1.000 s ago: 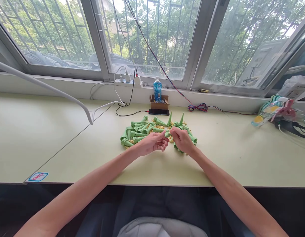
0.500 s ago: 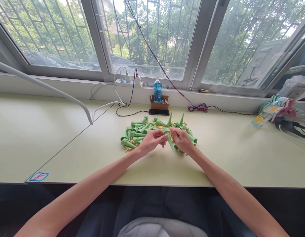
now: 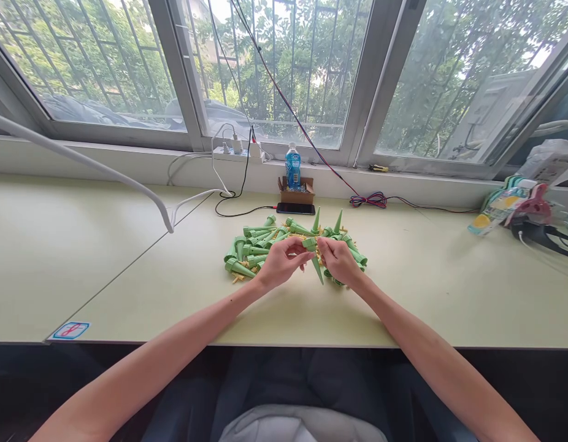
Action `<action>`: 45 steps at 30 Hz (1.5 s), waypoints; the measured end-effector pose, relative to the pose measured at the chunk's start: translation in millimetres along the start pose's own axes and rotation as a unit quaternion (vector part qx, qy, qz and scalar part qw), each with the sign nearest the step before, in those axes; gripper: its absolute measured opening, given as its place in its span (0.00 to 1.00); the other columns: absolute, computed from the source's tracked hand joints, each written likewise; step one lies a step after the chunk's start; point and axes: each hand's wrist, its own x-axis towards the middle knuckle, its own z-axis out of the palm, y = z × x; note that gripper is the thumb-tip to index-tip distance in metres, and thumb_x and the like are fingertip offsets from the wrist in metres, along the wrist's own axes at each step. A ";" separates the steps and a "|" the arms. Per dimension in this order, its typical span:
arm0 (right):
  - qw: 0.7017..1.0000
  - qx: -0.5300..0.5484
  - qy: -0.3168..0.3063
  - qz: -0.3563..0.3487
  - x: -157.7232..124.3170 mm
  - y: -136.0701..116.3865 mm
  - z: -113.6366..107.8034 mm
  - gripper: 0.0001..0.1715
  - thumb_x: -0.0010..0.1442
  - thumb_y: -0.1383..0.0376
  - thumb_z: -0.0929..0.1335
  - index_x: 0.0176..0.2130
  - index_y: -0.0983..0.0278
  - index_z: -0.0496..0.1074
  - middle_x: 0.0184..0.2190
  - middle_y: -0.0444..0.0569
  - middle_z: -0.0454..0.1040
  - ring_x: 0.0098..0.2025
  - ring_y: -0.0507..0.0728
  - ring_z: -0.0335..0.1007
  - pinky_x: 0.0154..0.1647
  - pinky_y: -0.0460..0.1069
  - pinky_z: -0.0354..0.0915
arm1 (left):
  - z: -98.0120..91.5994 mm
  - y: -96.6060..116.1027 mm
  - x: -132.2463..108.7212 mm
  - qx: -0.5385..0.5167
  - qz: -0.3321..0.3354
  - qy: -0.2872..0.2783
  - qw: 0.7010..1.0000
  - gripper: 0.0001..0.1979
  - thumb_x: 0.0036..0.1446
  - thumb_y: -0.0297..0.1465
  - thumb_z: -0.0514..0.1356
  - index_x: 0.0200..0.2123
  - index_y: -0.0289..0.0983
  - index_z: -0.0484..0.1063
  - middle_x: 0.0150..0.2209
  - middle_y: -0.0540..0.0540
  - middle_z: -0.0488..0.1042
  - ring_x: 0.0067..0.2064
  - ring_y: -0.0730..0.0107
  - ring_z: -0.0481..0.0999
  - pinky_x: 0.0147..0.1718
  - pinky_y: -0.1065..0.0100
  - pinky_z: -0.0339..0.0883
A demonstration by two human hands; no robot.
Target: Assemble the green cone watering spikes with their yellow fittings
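Note:
My left hand (image 3: 284, 261) is closed around the ribbed collar of a light green plastic watering spike (image 3: 316, 270), whose tip points down and slightly right over the desk. Against the right side of that collar, my right hand (image 3: 340, 259) is pinched; a small piece may be between its fingers, but they hide it. Behind and around both hands lies a pile of green watering spikes (image 3: 260, 239), mixed with small yellow plastic valves (image 3: 238, 278). Two spikes (image 3: 338, 222) stand point-up at the back of the pile.
A black phone (image 3: 295, 209) on a cable lies behind the pile. Past it, a blue bottle (image 3: 293, 166) stands by a small cardboard box (image 3: 297, 196). A white tube (image 3: 104, 170) arches over the left. Coiled wire (image 3: 369, 199) and a bagged bundle (image 3: 500, 209) lie right.
The collar of the held spike has turned a little in my fingers and shows more of its side. Both hands have stayed in nearly the same place.

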 end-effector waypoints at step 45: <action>0.988 -0.118 0.097 0.016 3.8 9.2 -4.5 0.35 0.68 0.47 0.54 0.22 0.64 0.67 0.13 0.41 0.57 0.19 0.50 0.55 0.27 0.46 0.54 | -16.1 -8.1 3.3 0.344 -0.084 -0.006 0.935 0.14 0.56 0.35 0.55 0.45 0.37 0.67 0.20 0.52 0.71 0.27 0.63 0.72 0.30 0.64 0.63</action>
